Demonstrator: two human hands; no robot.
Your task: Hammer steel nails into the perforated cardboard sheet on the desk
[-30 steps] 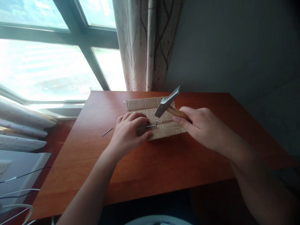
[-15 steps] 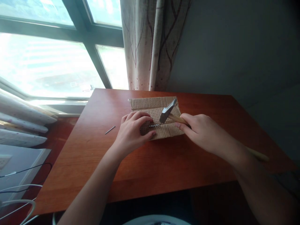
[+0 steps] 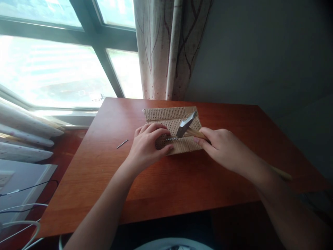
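Observation:
A sheet of brown cardboard [image 3: 166,114], covered in rows of small holes, lies on the wooden table [image 3: 104,180]. My right hand [image 3: 221,144] is closed round the wooden handle of a hammer [image 3: 186,124]. The hammer's steel head is tilted low over the sheet, by the right end of a row of small silver pieces [image 3: 171,139]; whether it touches them I cannot tell. My left hand [image 3: 147,144] rests on the sheet's left part, thumb and fingers apart around the row's left end. A thin metal rod, like a nail or punch [image 3: 122,143], lies left of it.
Beyond the table are a window [image 3: 52,73], a patterned curtain [image 3: 158,52] and a dark wall [image 3: 247,52]. Cables [image 3: 23,206] hang near a wall socket at the lower left. The hammer handle's end [image 3: 282,172] sticks out past my right forearm.
My right hand and the hammer have shifted slightly left, with the head tipped a little lower toward the silver row. My left hand stays in place.

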